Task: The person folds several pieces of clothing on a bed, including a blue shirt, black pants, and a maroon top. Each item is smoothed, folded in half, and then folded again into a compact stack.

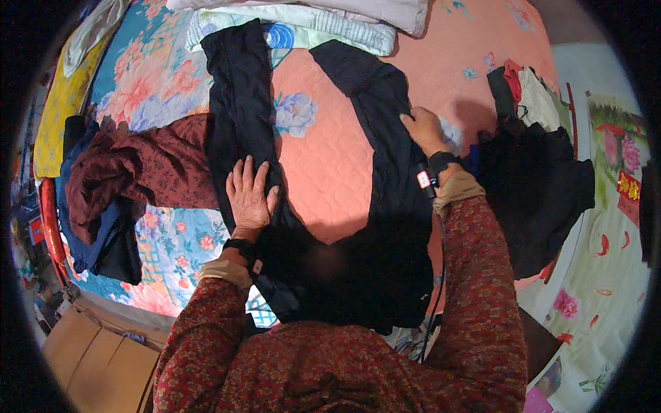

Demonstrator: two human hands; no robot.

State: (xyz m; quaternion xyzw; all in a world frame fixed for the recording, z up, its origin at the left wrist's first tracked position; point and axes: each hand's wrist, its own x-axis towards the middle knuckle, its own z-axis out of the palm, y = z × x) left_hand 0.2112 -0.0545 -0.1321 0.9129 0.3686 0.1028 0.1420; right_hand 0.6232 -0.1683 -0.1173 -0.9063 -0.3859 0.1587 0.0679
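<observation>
Black trousers lie spread over a floral quilted bedspread, with the waist part close to my body and the two legs pointing away. My left hand rests flat on the left leg, its fingers slightly apart. At the outer edge of the right leg is my right hand, its fingers curled near the cloth; whether they pinch it is not clear. A maroon patterned garment extends leftward from beside the left trouser leg.
Folded quilts lie at the bed's far side. Dark blue clothing is heaped at the left edge, and a pile of black clothes at the right. A cardboard box stands at lower left. A cable runs along my right arm.
</observation>
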